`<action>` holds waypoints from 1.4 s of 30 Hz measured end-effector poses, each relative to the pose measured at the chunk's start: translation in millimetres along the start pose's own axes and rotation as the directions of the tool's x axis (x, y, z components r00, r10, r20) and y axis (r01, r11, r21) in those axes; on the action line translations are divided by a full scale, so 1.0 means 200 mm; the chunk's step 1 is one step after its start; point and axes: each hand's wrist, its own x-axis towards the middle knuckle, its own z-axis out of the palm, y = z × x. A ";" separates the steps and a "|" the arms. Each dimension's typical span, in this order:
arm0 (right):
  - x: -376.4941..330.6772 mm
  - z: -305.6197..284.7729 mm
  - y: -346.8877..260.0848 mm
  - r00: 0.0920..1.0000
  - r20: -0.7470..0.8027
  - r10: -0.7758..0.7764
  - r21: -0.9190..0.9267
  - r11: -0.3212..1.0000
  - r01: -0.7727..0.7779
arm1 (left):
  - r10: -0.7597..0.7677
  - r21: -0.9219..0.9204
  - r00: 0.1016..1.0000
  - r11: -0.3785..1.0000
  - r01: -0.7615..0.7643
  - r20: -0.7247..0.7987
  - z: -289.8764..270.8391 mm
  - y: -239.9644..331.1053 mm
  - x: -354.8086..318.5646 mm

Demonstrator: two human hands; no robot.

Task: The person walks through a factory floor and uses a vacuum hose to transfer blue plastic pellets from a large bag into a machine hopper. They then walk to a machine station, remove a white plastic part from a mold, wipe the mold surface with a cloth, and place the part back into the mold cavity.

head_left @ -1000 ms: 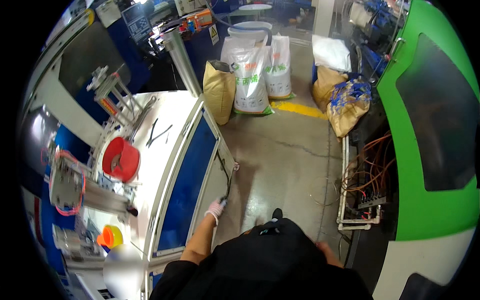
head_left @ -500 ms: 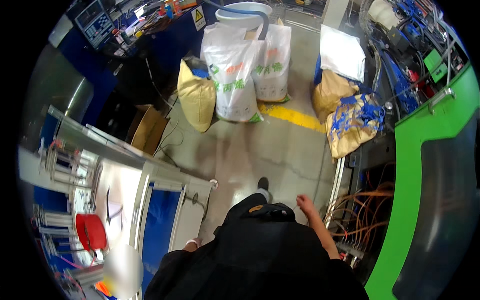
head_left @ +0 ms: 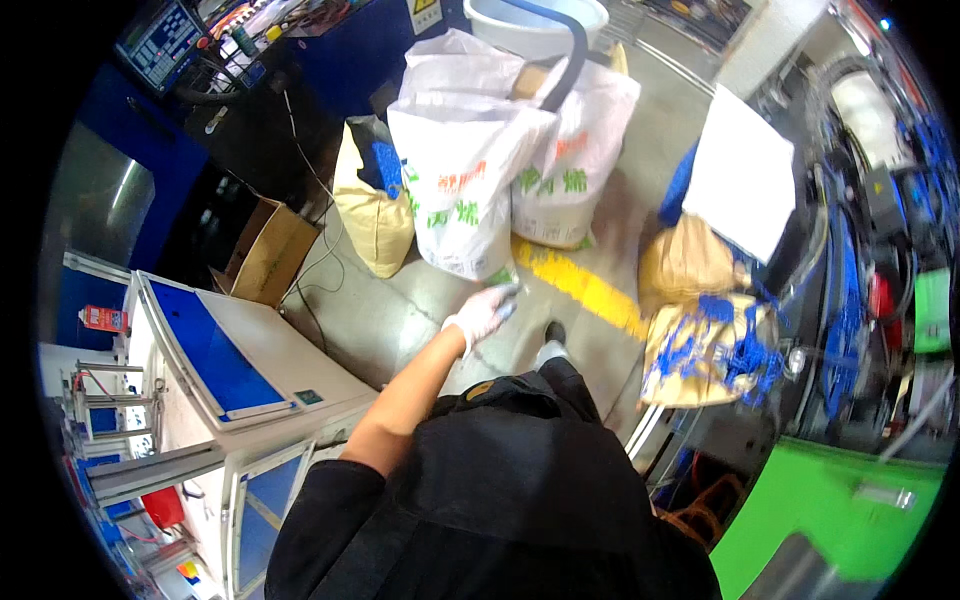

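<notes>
left hand [head_left: 482, 316]: gloved, blurry, can't tell if it's gripping anything | right hand: out of sight | nearest thing: white sack [head_left: 462, 190], far middle, just right of the yellow sack [head_left: 375, 222] | looks stuffed, so probably heavy, floppy-skinned, kinda slick; I'd grab top edge plus bottom corner tbh

The left hand [head_left: 483, 312] wears a matt white cloth glove [head_left: 471, 322], and just beyond it a tall white plastic-looking sack [head_left: 458, 205] shows a creased, faintly shiny skin. Left of the hand, the open brown cardboard box [head_left: 272, 255] looks dull; to its right, the bulging brown paper-like sack [head_left: 690, 262] is matt and wrinkled.
</notes>
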 end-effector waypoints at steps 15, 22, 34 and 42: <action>0.90 1.60 -3.02 0.647 0.479 -0.593 -0.465 0.454 0.760 | -0.935 -0.355 0.336 0.280 0.892 0.109 -0.08 -0.74 -0.23; 0.30 2.44 -3.41 0.677 0.629 -0.384 0.051 0.888 0.456 | -0.749 -0.286 0.658 0.648 0.706 -0.074 -0.64 -0.98 0.70; 0.61 3.07 -3.57 0.691 0.037 -0.722 0.015 0.691 0.722 | -0.941 -0.733 0.196 -0.074 0.677 0.276 -1.22 -0.91 1.48; 0.55 3.01 -3.77 0.794 0.404 -0.453 0.061 0.880 0.471 | -0.713 0.034 0.510 0.566 0.823 -0.482 -1.35 -0.74 1.67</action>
